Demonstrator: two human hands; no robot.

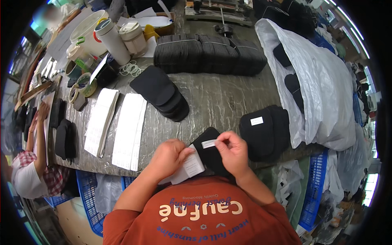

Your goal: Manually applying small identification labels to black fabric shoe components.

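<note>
My left hand [169, 156] pinches a sheet of white labels [192, 166] between thumb and fingers, close to my body. Beside it, at the table's near edge, lies a black rounded fabric pad [214, 160]. The fingertips of my right hand [234, 153] are closed on one end of a small white label [208, 143], which lies over the pad; whether it is fully stuck down I cannot tell. Right of my right hand sits a stack of black pads [265, 136], its top one bearing a white label [257, 121].
More black pads [159, 92] overlap in a pile ahead, near two stacks of label sheets [130, 130]. Tied bundles of black pads [208, 53] stand at the back. A white plastic sack [322, 94] fills the right side. At far left, another person's hand [43, 111] rests near black pads.
</note>
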